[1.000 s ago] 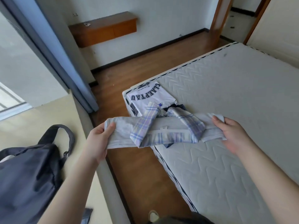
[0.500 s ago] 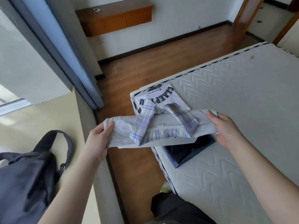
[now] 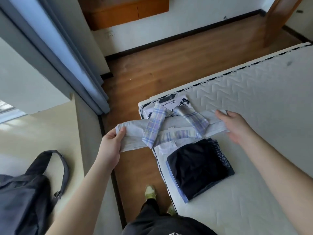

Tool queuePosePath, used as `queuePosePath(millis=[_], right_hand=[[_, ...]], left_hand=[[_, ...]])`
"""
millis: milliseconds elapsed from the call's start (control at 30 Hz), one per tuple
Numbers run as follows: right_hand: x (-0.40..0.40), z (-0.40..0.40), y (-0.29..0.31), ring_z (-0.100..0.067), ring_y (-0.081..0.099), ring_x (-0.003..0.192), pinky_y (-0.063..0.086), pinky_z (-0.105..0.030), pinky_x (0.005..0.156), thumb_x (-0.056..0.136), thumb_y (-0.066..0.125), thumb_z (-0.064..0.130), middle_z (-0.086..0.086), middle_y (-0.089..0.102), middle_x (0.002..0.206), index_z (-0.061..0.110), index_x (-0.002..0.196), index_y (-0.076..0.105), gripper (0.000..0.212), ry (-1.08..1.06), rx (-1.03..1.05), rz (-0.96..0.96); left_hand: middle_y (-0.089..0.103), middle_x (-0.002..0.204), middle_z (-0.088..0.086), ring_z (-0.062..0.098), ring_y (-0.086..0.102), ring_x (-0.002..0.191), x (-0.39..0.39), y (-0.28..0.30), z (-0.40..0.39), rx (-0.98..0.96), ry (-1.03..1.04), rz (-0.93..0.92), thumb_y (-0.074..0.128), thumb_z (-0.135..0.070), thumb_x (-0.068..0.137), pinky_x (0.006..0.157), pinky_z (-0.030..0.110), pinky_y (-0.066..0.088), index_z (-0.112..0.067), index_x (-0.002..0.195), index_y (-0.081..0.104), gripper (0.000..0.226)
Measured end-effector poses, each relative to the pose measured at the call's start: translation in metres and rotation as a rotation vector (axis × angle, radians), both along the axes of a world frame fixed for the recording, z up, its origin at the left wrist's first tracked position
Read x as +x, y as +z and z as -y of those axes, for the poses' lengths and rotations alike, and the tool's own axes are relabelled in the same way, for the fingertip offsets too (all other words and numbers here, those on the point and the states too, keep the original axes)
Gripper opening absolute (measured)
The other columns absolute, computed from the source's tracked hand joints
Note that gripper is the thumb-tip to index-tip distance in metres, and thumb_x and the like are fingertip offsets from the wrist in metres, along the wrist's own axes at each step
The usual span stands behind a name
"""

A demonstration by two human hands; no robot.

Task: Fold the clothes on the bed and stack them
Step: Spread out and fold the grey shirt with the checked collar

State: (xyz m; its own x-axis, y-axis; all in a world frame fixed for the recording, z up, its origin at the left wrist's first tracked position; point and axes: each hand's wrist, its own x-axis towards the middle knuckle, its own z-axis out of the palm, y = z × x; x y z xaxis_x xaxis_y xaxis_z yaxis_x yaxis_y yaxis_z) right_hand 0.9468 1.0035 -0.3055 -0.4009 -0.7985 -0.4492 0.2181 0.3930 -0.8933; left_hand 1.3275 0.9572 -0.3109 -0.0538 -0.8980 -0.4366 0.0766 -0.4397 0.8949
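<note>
Grey folded garment (image 3: 169, 131), its plaid sleeves crossed over the middle, is stretched between both grips above the bed's (image 3: 254, 116) corner. Its left end is pinched by the left hand (image 3: 110, 148); its right end is grasped by the right hand (image 3: 234, 126). Since half a second earlier, the dark folded pile (image 3: 199, 168) below the grips has been fully revealed.

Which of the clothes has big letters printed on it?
The white shirt at the mattress corner, partly hidden behind the plaid-sleeved garment the hands hold. The dark folded piece shows no letters.
</note>
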Motion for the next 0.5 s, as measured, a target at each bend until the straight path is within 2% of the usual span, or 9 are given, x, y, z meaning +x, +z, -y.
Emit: queuePosePath(millis=[67,167,233,400,500], right_hand=[[-0.01,0.022,-0.007,-0.011,0.072,0.071,0.054,-0.019,0.058,0.095,0.061,0.019,0.002,0.076,0.08,0.013,0.097,0.071,0.012,-0.003,0.016,-0.03],[-0.023,0.059,-0.02,-0.015,0.071,0.075,0.055,-0.024,0.067,0.093,0.065,0.021,-0.001,0.076,0.086,0.016,0.099,0.073,0.011,-0.026,0.052,-0.067],[-0.029,0.085,-0.029,-0.015,0.071,0.072,0.054,-0.025,0.066,0.092,0.066,0.02,-0.001,0.076,0.083,0.015,0.099,0.072,0.011,-0.036,0.089,-0.079],[-0.043,0.16,-0.048,-0.014,0.069,0.061,0.053,-0.021,0.054,0.091,0.066,0.015,-0.006,0.073,0.077,0.006,0.093,0.071,0.01,-0.03,0.162,-0.111],[-0.058,0.214,-0.057,-0.016,0.066,0.057,0.053,-0.024,0.057,0.09,0.068,0.016,-0.006,0.071,0.071,0.005,0.089,0.069,0.011,-0.025,0.165,-0.157]], left_hand=[[0.074,0.104,0.011,0.022,0.072,0.091,-0.008,-0.011,0.02,0.031,0.007,-0.017,0.063,-0.032,0.094,0.069,0.026,0.057,-0.014,0.1,0.074,0.022],[0.074,0.105,0.012,0.025,0.072,0.094,-0.019,-0.031,0.053,0.079,0.017,-0.033,0.065,-0.031,0.093,0.077,0.033,0.059,-0.014,0.098,0.075,0.021],[0.074,0.104,0.012,0.026,0.071,0.094,-0.027,-0.042,0.077,0.101,0.024,-0.034,0.066,-0.03,0.093,0.081,0.037,0.059,-0.015,0.094,0.076,0.018],[0.075,0.1,0.011,0.023,0.072,0.088,-0.044,-0.067,0.148,0.164,0.046,-0.052,0.066,-0.027,0.093,0.068,0.03,0.058,-0.013,0.094,0.076,0.017],[0.075,0.095,0.009,0.019,0.073,0.08,-0.063,-0.078,0.198,0.163,0.066,-0.022,0.064,-0.023,0.094,0.064,0.028,0.057,-0.011,0.095,0.073,0.015]])
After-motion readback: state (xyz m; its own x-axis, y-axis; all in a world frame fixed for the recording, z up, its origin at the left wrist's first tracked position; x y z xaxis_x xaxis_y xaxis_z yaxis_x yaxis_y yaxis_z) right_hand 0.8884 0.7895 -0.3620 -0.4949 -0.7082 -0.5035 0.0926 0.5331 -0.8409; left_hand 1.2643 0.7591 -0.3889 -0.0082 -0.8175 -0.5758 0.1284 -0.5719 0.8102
